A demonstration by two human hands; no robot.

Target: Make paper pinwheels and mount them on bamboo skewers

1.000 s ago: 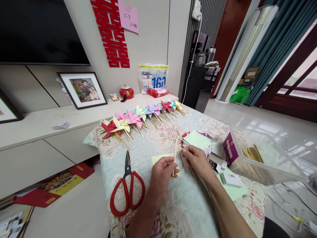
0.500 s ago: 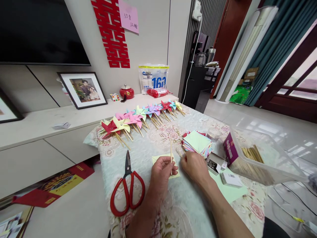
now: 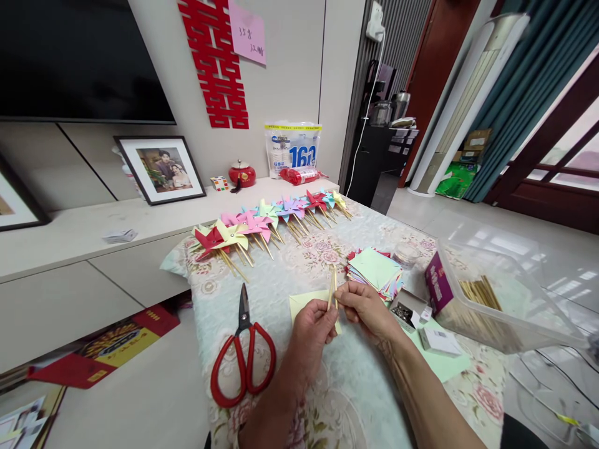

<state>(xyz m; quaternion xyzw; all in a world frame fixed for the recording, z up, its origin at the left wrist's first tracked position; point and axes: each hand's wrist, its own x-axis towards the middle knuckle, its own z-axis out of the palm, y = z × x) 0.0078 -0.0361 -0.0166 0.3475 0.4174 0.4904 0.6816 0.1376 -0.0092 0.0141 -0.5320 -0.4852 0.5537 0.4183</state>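
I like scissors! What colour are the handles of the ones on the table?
Red, seen clearly in the head view: the scissors have red handles and dark blades.

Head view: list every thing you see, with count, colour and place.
wooden sticks: two or so, tan, pinched between both hands
paper square: one, pale yellow, under the hands
scissors: one, red handles, left of hands
pinwheels: a row, mixed colours, far table edge
paper stack: one, mixed colours, right of hands
clear box: one, holds tan sticks, far right
tablecloth: one, floral
left hand: grips sticks
right hand: grips sticks
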